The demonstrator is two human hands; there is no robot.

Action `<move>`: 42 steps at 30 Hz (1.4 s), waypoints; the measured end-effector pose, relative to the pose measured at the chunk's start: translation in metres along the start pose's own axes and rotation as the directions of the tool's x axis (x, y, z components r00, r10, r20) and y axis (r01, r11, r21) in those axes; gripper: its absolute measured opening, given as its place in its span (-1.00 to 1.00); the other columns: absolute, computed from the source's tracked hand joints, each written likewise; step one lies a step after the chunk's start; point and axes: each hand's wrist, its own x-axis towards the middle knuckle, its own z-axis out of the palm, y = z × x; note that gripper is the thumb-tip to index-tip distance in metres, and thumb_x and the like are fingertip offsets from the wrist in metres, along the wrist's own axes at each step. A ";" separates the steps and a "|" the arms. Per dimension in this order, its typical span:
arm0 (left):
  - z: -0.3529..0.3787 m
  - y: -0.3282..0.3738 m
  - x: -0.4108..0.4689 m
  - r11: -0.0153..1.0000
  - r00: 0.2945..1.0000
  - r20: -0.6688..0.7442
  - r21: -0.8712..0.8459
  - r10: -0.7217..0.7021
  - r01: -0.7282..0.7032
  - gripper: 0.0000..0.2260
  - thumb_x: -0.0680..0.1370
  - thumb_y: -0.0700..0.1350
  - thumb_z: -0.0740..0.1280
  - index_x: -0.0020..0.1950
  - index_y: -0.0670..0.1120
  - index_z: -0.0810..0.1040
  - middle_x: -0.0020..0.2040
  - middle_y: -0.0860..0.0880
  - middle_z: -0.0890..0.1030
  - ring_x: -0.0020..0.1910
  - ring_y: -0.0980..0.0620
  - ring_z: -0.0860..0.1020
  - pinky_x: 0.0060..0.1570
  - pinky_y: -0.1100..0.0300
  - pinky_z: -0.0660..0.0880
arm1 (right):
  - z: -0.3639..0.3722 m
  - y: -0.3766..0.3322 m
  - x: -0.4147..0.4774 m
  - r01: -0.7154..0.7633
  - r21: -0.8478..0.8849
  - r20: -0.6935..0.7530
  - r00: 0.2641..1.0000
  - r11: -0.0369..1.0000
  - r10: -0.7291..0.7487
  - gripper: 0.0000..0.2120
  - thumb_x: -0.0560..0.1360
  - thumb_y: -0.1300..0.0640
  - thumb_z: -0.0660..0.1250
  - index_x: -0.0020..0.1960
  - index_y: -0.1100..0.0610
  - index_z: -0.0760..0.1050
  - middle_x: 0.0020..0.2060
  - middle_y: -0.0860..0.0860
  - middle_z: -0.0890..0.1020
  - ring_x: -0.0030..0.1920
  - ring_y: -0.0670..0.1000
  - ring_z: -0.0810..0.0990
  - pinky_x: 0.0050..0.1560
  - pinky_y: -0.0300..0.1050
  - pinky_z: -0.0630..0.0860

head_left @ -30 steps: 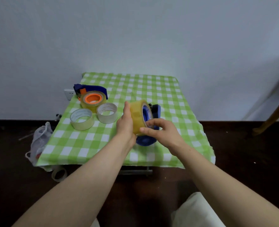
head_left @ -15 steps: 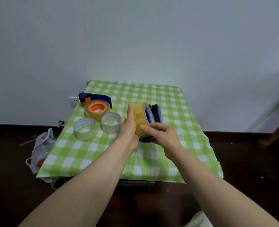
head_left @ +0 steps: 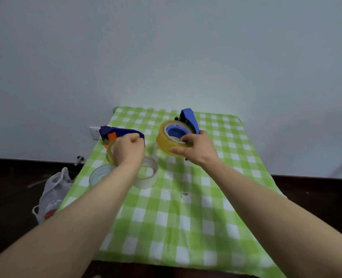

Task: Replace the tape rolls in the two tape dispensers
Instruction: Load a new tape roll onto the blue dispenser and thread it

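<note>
Head view. The table [head_left: 186, 227], under a green checked cloth, carries two blue tape dispensers.

The right hand [head_left: 198, 149] grips the yellow tape roll [head_left: 171, 140] by its near rim, thumb below and fingers over the top. The roll sits around the blue hub of the right dispenser [head_left: 188, 119], near the middle of the far edge. This unit appears lifted or tipped up, its handle pointing toward the far edge. Whether the roll is fully seated on the hub cannot be told.

The left hand [head_left: 129, 150] is clenched over the left dispenser [head_left: 122, 133], at the far-left corner. It covers most of the yellowish roll [head_left: 110, 151] on that unit's orange core. Whether it grips the roll or the body cannot be told.

Two loose clear rolls lie on the cloth just nearside of the left hand: one [head_left: 100, 175] at the left edge, the other [head_left: 148, 175] beside it toward the centre.

Judgement: the left unit lies directly under the left hand, long axis running along the far edge, handle toward the centre. The left hand is the nearer one. The replacement rolls sit just behind its wrist, so a short pull back toward the near edge would reach them.
</note>
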 end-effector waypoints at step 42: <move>-0.060 -0.096 0.019 0.884 0.936 0.017 0.336 -0.352 0.326 -0.67 0.50 -0.26 0.20 0.27 -0.24 0.46 0.22 -0.28 0.53 0.18 -0.29 0.48 0.18 -0.02 0.46 | 0.096 -0.005 -0.029 0.437 -0.414 0.245 0.899 0.799 -0.364 -0.78 0.53 0.07 0.21 0.11 0.02 0.56 0.00 0.08 0.62 0.09 0.14 0.52 -0.07 -0.10 0.35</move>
